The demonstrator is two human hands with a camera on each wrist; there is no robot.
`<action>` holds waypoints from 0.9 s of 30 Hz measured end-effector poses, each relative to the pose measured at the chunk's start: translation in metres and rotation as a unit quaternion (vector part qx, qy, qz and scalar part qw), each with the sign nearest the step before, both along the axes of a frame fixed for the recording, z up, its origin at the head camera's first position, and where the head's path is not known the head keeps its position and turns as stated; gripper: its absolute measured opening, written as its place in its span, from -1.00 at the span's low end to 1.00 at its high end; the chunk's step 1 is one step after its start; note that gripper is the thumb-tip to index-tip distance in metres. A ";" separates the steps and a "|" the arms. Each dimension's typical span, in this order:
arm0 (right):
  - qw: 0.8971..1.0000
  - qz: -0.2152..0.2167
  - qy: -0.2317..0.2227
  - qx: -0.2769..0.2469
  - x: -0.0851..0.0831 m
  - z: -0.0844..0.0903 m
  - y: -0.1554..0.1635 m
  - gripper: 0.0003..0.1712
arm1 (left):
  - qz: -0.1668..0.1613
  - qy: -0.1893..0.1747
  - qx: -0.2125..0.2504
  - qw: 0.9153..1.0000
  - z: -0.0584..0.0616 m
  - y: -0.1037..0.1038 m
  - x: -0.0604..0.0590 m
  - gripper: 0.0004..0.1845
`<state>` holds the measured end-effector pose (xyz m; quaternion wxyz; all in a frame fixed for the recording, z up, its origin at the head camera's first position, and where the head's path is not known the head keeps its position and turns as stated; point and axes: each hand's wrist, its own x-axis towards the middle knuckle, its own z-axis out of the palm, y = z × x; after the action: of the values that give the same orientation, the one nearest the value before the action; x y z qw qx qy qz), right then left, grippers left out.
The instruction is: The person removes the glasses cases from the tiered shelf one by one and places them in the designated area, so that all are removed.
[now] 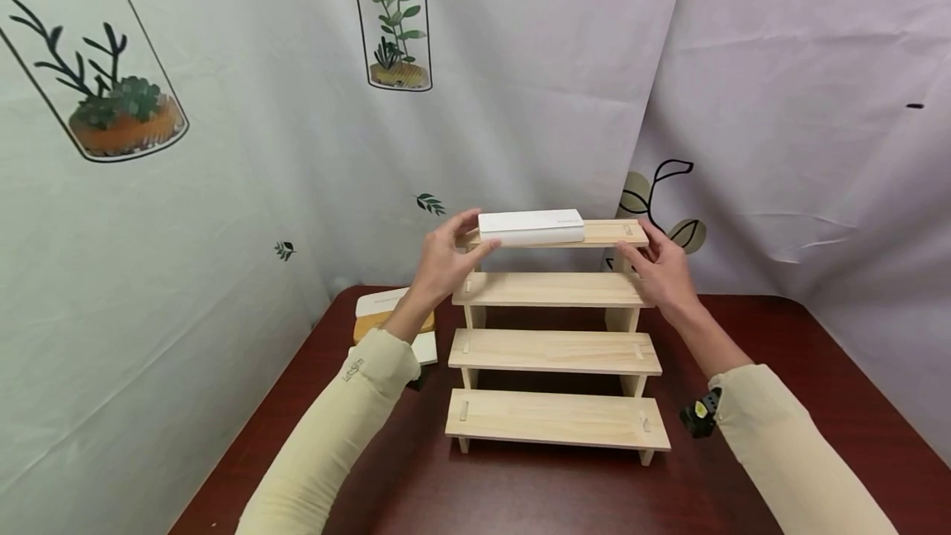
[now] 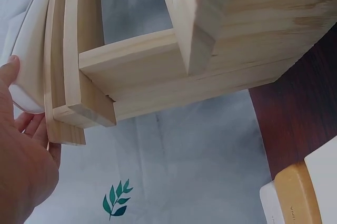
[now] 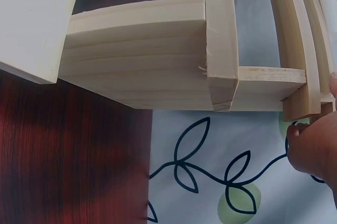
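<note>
A four-tier wooden step shelf [image 1: 553, 349] stands on the dark red table [image 1: 780, 353]. On its top tier lies a flat white box [image 1: 531, 226]. My left hand [image 1: 471, 236] grips the box's left end, thumb at the front and fingers behind. In the left wrist view the thumb of that hand [image 2: 18, 129] touches the rounded end of the box [image 2: 31, 45], beside the shelf's boards [image 2: 237, 50]. My right hand [image 1: 637, 239] holds the right end of the top tier. The right wrist view shows its fingers [image 3: 316, 145] at the edge of the shelf [image 3: 137, 60].
A small stack of boxes [image 1: 386, 312], white and orange-yellow, lies on the table left of the shelf, partly behind my left arm; one corner of the stack [image 2: 300, 192] shows in the left wrist view. A plant-printed cloth [image 1: 223, 188] hangs close behind and to the left.
</note>
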<state>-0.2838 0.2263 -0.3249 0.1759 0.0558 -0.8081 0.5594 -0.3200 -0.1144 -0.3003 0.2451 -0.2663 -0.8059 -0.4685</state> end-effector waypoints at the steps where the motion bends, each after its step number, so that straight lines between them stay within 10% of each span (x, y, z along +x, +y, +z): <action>1: 1.000 0.000 0.000 0.000 0.000 0.000 0.000 -0.07 | 0.001 0.001 -0.001 1.000 0.000 -0.001 0.001 -0.28; 27: 1.000 0.002 0.001 0.013 0.003 0.000 0.002 -0.12 | 0.010 0.011 0.010 1.000 0.004 -0.008 0.015 -0.34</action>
<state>-0.2813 0.2284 -0.3247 0.1744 0.0601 -0.8149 0.5494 -0.3053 -0.1222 -0.2965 0.2615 -0.2610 -0.8012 -0.4707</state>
